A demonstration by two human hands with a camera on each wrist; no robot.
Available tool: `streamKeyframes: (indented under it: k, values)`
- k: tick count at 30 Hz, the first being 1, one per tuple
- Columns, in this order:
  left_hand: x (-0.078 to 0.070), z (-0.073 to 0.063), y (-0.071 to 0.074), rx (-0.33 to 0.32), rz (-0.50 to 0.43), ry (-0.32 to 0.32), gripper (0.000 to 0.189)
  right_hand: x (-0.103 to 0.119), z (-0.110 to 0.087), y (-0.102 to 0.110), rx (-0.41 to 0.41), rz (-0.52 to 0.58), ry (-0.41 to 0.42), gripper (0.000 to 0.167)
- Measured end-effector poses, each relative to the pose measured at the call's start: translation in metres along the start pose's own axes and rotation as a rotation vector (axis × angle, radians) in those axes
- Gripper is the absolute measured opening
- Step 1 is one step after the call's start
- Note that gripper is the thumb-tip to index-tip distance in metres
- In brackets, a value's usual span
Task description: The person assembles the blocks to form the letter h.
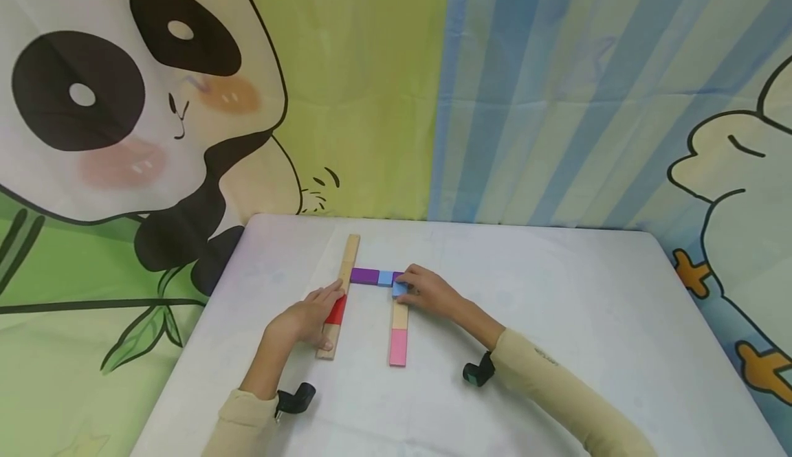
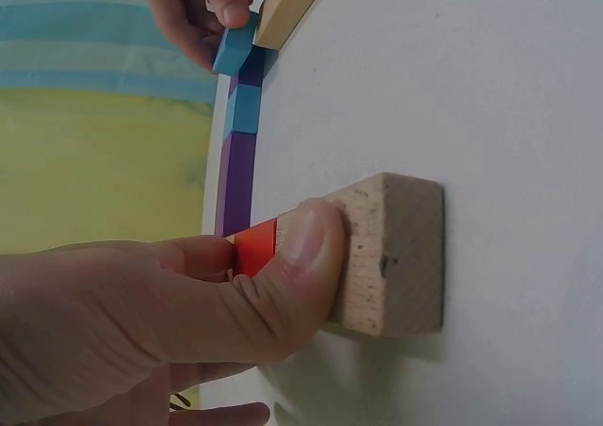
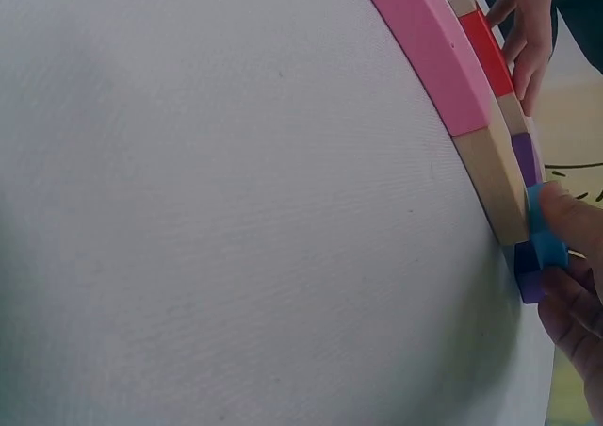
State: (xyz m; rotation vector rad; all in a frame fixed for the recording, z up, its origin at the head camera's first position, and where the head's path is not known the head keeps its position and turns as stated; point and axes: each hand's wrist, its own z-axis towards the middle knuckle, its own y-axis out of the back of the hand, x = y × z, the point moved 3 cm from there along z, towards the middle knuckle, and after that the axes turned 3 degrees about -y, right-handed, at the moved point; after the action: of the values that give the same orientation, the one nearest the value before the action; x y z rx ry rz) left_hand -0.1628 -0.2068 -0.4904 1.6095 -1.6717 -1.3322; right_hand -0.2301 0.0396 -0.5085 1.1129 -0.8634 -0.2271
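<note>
My left hand (image 1: 309, 316) rests along a row of blocks on the left. Its thumb touches the near plain wooden block (image 2: 363, 247), and the fingers reach past the red block (image 1: 335, 310). Thumb and forefinger of my right hand (image 1: 436, 292) pinch a small blue block (image 3: 545, 221). That block is at the corner between a second purple block (image 2: 250, 68) and a plain wooden block (image 1: 400, 317). A long purple block (image 1: 365, 276) and another blue block (image 1: 385, 278) form the crosspiece from the left row. A pink block (image 1: 398, 347) ends the right row.
Plain wooden blocks (image 1: 351, 247) extend the left row toward the back of the white table (image 1: 544, 292). Behind the table's far edge hangs a printed cloth (image 1: 365, 99) with a panda. Black wrist devices (image 1: 295, 399) sit at both cuffs.
</note>
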Motion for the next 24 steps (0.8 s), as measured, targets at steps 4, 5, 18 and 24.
streamKeyframes:
  k: [4,5,18,24]
  values:
    - [0.000,0.001,0.000,0.000,0.000,0.000,0.108,0.000,0.001,-0.002,0.006,0.009,-0.025,0.034]
    - [0.000,0.001,0.000,0.000,0.000,0.000,0.108,0.000,0.001,-0.003,0.008,0.021,-0.029,0.034]
    - [0.001,0.000,-0.001,0.002,-0.007,0.005,0.108,-0.004,0.004,-0.010,-0.034,0.043,-0.196,0.046]
    - [0.000,0.000,-0.001,-0.001,-0.001,0.004,0.108,-0.004,0.007,-0.014,-0.033,-0.016,-0.220,0.042]
